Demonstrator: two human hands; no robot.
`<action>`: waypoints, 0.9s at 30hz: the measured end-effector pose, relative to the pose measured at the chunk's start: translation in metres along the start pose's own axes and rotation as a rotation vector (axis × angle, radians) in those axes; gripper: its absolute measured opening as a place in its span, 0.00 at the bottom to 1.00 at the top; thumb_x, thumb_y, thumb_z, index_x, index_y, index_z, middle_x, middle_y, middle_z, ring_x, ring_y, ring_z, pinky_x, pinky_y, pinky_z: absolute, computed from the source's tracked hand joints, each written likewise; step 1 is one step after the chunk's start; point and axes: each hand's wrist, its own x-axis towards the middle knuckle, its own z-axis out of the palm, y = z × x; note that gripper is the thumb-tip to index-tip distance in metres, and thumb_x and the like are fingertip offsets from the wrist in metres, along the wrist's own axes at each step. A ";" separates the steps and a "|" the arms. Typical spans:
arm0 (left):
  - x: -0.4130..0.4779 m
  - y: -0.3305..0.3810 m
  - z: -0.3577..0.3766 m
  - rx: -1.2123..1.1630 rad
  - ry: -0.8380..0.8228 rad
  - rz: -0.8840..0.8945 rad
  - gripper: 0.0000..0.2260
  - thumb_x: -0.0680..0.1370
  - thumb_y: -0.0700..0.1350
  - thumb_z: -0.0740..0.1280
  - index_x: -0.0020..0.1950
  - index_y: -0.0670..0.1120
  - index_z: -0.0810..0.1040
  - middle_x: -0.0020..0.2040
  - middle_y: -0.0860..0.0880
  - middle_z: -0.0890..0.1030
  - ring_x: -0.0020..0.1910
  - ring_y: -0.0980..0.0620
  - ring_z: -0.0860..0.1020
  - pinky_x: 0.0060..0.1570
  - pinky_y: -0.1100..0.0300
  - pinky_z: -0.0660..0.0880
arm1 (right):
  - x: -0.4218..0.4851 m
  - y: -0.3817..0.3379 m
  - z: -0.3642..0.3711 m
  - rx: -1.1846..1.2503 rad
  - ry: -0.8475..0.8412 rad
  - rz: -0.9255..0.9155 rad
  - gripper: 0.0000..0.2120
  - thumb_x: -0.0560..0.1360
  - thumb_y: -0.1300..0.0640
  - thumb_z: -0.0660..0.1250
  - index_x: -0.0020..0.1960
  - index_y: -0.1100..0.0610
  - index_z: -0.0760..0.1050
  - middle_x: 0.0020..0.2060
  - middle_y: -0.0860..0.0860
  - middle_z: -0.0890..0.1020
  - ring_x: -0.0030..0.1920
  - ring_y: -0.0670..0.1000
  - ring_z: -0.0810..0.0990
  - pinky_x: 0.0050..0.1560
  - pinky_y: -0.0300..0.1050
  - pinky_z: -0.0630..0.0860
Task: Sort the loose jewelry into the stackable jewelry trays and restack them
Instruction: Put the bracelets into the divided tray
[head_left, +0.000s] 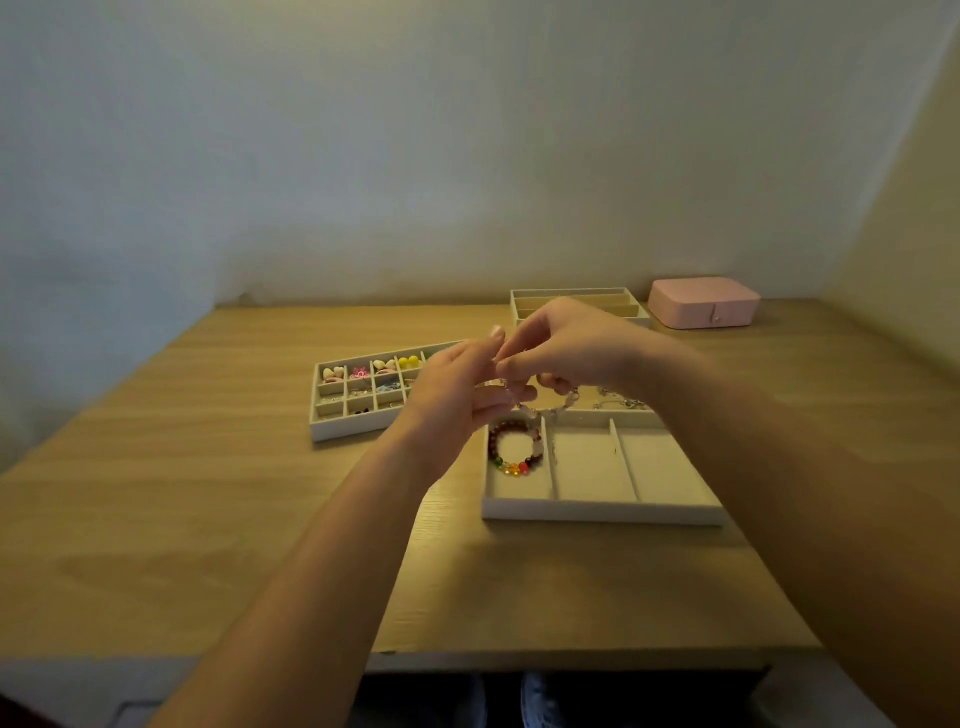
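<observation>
Bare wooden tabletop (208, 519) stretches wide left of the white three-compartment tray (597, 512). Above its far edge my left grip (457, 395) and right grip (566, 348) pinch a pale pink beaded bracelet (556, 408), which hangs looped.

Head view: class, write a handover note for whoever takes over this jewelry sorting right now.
Left hand and right hand: both pinch a pale bead bracelet above the three-slot tray.
Done: dark bead bracelet lies in its left slot; earrings sit in the grid tray.
To do: place the held bracelet, sort the loose chain behind that tray, restack with the slotted tray at the back.
</observation>
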 end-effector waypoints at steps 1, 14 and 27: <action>0.000 -0.002 -0.002 0.005 0.001 -0.010 0.18 0.84 0.54 0.60 0.64 0.43 0.79 0.53 0.42 0.85 0.52 0.45 0.84 0.54 0.52 0.77 | 0.000 0.000 -0.001 -0.009 -0.025 0.012 0.05 0.76 0.60 0.73 0.51 0.56 0.85 0.42 0.57 0.86 0.36 0.49 0.77 0.36 0.42 0.74; 0.001 -0.014 -0.003 0.124 -0.054 -0.103 0.13 0.82 0.50 0.66 0.59 0.43 0.82 0.50 0.41 0.86 0.47 0.47 0.85 0.52 0.52 0.82 | 0.001 0.024 0.006 -0.021 0.126 -0.045 0.15 0.73 0.65 0.76 0.58 0.58 0.81 0.45 0.51 0.85 0.44 0.49 0.86 0.43 0.40 0.84; 0.002 -0.017 -0.017 -0.128 -0.065 -0.144 0.09 0.80 0.39 0.67 0.59 0.39 0.79 0.48 0.42 0.84 0.44 0.48 0.84 0.43 0.57 0.83 | -0.013 0.065 0.020 0.321 -0.062 0.117 0.07 0.79 0.61 0.70 0.57 0.59 0.81 0.47 0.54 0.87 0.47 0.52 0.87 0.49 0.48 0.85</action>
